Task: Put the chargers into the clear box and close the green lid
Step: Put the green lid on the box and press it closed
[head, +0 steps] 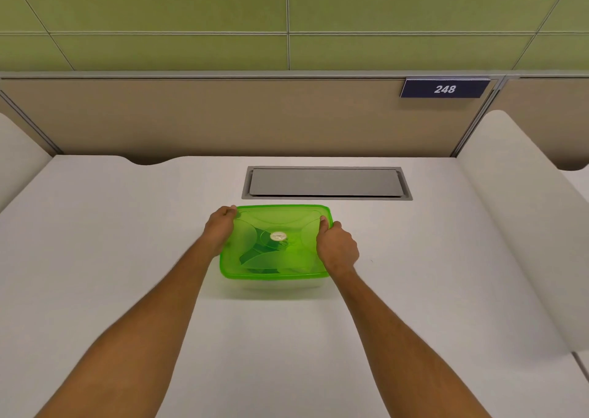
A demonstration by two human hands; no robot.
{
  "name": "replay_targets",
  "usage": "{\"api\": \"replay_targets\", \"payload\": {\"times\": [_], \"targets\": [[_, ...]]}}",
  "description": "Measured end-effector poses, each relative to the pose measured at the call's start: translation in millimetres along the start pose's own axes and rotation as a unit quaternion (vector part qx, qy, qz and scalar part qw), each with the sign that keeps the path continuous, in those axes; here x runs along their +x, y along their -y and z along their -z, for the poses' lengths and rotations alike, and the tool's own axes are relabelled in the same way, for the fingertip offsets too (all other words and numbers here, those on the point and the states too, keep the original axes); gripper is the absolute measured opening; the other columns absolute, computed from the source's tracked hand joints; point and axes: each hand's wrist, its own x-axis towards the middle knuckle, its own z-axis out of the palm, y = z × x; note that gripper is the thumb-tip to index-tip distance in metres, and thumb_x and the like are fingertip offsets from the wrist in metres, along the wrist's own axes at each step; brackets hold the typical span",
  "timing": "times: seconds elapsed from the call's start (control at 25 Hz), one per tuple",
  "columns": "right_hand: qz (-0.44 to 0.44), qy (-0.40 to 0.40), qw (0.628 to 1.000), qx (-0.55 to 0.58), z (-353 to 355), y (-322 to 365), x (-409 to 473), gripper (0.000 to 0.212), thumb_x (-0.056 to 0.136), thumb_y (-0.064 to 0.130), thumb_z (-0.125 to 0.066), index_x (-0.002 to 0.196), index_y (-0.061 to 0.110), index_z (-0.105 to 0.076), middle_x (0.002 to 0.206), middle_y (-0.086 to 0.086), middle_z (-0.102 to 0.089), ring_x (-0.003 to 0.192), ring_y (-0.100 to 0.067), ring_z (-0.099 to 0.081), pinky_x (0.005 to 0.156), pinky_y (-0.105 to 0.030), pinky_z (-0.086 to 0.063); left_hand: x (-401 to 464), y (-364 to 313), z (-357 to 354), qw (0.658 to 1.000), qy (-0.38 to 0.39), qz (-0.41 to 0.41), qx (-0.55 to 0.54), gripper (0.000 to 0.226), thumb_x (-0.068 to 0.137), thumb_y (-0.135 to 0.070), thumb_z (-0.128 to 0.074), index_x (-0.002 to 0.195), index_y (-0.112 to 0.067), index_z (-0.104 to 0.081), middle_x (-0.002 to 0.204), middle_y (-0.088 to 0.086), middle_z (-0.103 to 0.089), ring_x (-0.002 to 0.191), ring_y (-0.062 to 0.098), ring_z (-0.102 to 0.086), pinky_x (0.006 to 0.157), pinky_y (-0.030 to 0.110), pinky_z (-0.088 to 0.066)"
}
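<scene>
A translucent green lid (277, 223) lies flat on top of the clear box (277, 285) in the middle of the white desk. Dark charger shapes (255, 255) show faintly through the lid, inside the box. My left hand (220, 228) grips the lid's left edge near the far corner. My right hand (336, 247) grips the right edge, thumb pressed on top of the lid. A small round sticker (278, 235) sits at the lid's centre.
A grey cable hatch (325, 182) is set into the desk just beyond the box. Beige partition panels stand behind, with a number plate "248" (444, 88) at the upper right. White side dividers (522, 213) flank the desk.
</scene>
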Motion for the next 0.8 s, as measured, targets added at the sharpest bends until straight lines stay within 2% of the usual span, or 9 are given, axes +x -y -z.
{"api": "replay_targets", "payload": {"times": [0.08,0.2,0.4,0.56,0.68,0.8], "targets": [[0.013,-0.006,1.0,-0.008,0.5,2.8,-0.3,0.057,0.099,0.051,-0.022,0.12,0.007,-0.051,0.119,-0.017,-0.06,0.105,-0.041,-0.06,0.081,-0.043,-0.046,4.3,0.1,-2.1,0.999,-0.036,-0.004,-0.011,0.03,0.095,-0.038,-0.047,0.105,-0.014,-0.062,0.116,0.014,-0.062,0.101,0.031,-0.056,0.088,0.038,-0.048],[0.034,-0.009,0.999,-0.011,0.1,6.1,-0.1,0.052,0.101,0.046,-0.024,0.126,0.006,-0.046,0.124,-0.017,-0.053,0.105,-0.043,-0.059,0.08,-0.045,-0.047,5.9,4.2,-8.1,0.995,-0.099,-0.019,-0.022,0.02,0.091,-0.032,-0.056,0.094,-0.016,-0.068,0.104,0.009,-0.066,0.086,0.023,-0.054,0.074,0.028,-0.041],[-0.002,0.052,0.998,0.028,7.2,10.1,14.0,0.052,0.099,0.045,-0.027,0.129,0.005,-0.044,0.13,-0.019,-0.05,0.115,-0.043,-0.053,0.091,-0.047,-0.042,2.7,8.1,-14.0,0.985,-0.153,-0.073,-0.015,0.024,0.09,-0.029,-0.059,0.09,-0.008,-0.071,0.088,0.013,-0.069,0.075,0.023,-0.054,0.07,0.026,-0.038],[-0.031,0.094,0.989,0.108,10.2,23.8,38.7,0.063,0.097,0.053,-0.031,0.132,0.004,-0.049,0.136,-0.022,-0.048,0.122,-0.039,-0.05,0.101,-0.044,-0.04,-1.1,8.2,-15.2,0.982,-0.163,-0.092,0.002,0.026,0.09,-0.029,-0.059,0.088,-0.007,-0.071,0.084,0.014,-0.07,0.072,0.024,-0.055,0.068,0.027,-0.04],[-0.031,0.088,0.99,0.109,8.4,30.9,53.6,0.059,0.097,0.05,-0.035,0.123,0.002,-0.058,0.131,-0.022,-0.056,0.118,-0.036,-0.055,0.098,-0.04,-0.044,-1.0,7.4,-15.2,0.982,-0.164,-0.095,0.015,0.027,0.089,-0.03,-0.059,0.089,-0.006,-0.071,0.083,0.015,-0.07,0.073,0.025,-0.056,0.068,0.028,-0.042],[-0.045,0.09,0.988,0.117,7.2,33.9,61.3,0.056,0.096,0.047,-0.04,0.122,0.001,-0.057,0.13,-0.019,-0.059,0.116,-0.036,-0.057,0.094,-0.037,-0.046,-1.7,8.1,-15.8,0.981,-0.168,-0.1,0.019,0.027,0.09,-0.029,-0.059,0.089,-0.005,-0.071,0.082,0.015,-0.071,0.073,0.025,-0.055,0.068,0.028,-0.04]]}}
